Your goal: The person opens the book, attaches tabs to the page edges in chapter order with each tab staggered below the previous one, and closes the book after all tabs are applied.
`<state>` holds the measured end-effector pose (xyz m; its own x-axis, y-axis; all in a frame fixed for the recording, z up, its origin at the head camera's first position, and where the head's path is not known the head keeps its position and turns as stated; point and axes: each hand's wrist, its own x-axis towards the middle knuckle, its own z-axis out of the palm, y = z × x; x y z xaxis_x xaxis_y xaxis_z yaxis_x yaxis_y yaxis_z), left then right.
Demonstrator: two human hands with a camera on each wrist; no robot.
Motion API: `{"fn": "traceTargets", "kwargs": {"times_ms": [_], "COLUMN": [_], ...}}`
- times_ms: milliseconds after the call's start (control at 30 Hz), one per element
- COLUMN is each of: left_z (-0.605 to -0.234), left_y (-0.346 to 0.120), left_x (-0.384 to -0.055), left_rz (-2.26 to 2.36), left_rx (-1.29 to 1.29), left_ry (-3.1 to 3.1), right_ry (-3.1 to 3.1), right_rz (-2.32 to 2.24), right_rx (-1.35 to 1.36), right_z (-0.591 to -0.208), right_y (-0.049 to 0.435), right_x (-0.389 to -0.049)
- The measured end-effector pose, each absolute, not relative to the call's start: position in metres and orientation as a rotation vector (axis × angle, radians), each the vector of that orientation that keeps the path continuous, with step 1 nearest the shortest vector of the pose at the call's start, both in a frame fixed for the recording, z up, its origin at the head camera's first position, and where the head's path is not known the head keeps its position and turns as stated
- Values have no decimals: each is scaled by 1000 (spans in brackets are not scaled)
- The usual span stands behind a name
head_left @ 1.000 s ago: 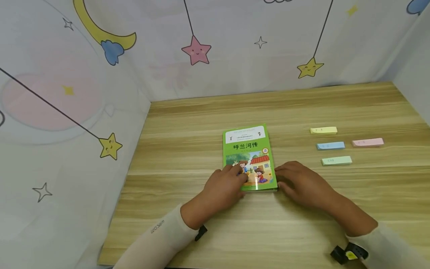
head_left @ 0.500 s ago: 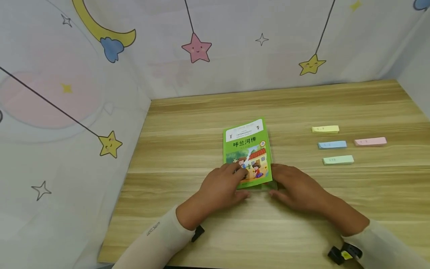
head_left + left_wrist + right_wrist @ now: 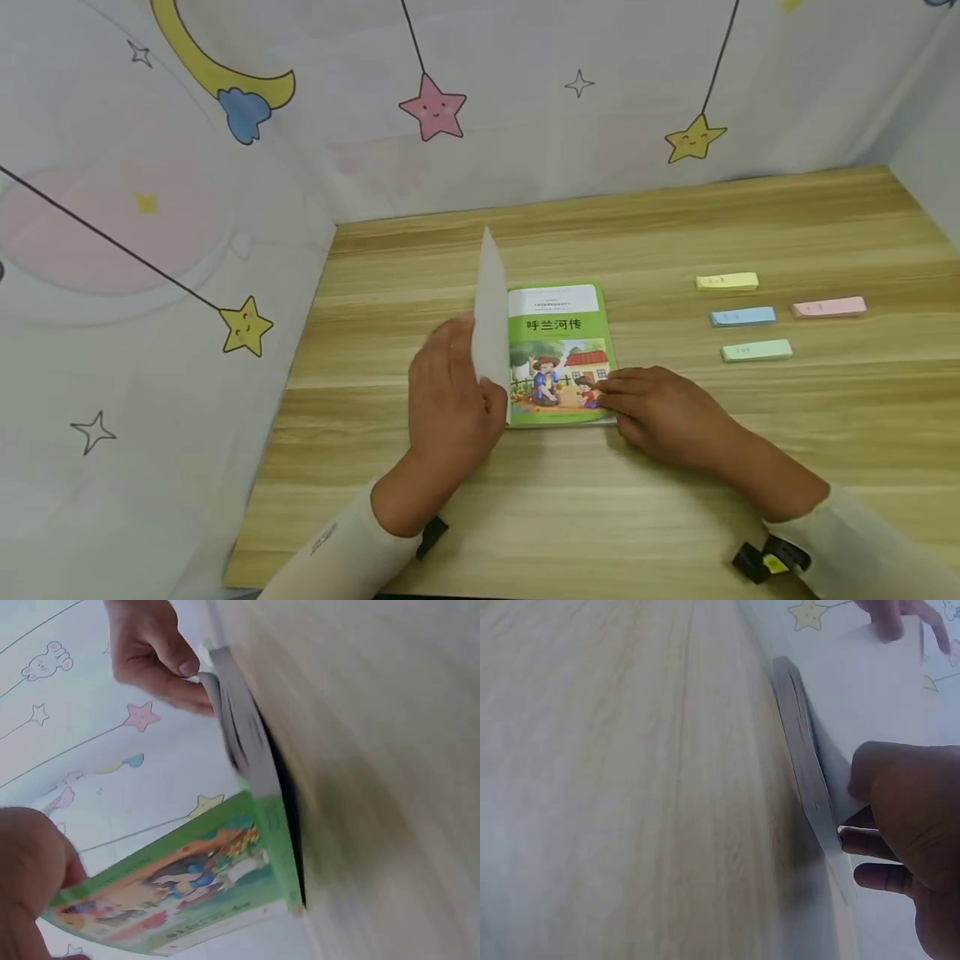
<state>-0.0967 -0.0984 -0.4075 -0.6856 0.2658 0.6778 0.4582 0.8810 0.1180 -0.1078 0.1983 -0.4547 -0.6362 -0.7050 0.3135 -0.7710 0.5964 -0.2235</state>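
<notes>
A paperback book (image 3: 557,312) lies on the table with its front cover (image 3: 491,333) raised upright at the left, white inside facing right. Beneath it shows a page that repeats the green cover picture. My left hand (image 3: 453,404) grips the cover's free edge between thumb and fingers; in the left wrist view the cover's printed outside (image 3: 187,892) faces the camera. At the book's lower right corner my right hand (image 3: 667,412) pinches the page edge, its fingers over the page. The page block (image 3: 806,742) appears edge-on in the right wrist view.
Right of the book lie a yellow strip (image 3: 727,282), a blue strip (image 3: 742,317), a pink strip (image 3: 828,307) and a green strip (image 3: 756,351), resembling sticky-note pads. The wooden table (image 3: 390,275) meets a patterned white curtain (image 3: 517,167) behind and at the left.
The front cover has swung up and to the left, uncovering the page below. My left hand moved left with it, while my right hand stayed near the book's lower right corner.
</notes>
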Motion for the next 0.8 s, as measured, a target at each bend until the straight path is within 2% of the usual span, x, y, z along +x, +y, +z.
{"fn": "traceTargets", "kwargs": {"times_ms": [100, 167, 433, 667, 800], "left_z": [-403, -401, -409, -421, -423], "left_y": [-106, -111, -98, -73, -73], "left_x": [-96, -95, -93, -97, -100], "left_rz": [-165, -29, -60, -38, -90], "left_rx": [-350, -343, -836, -852, -805], "left_ry": [-2324, -2383, -2860, -3081, -3093], "right_ry": [-2661, -2693, -2683, -2557, -2593], "right_rz": [501, 513, 592, 617, 662], "right_rx": [1195, 1161, 1073, 1027, 840], "right_z": [-452, -450, -451, -450, -445], "right_y": [200, 202, 207, 206, 201], "right_x": [-107, -106, -103, -102, -98]}}
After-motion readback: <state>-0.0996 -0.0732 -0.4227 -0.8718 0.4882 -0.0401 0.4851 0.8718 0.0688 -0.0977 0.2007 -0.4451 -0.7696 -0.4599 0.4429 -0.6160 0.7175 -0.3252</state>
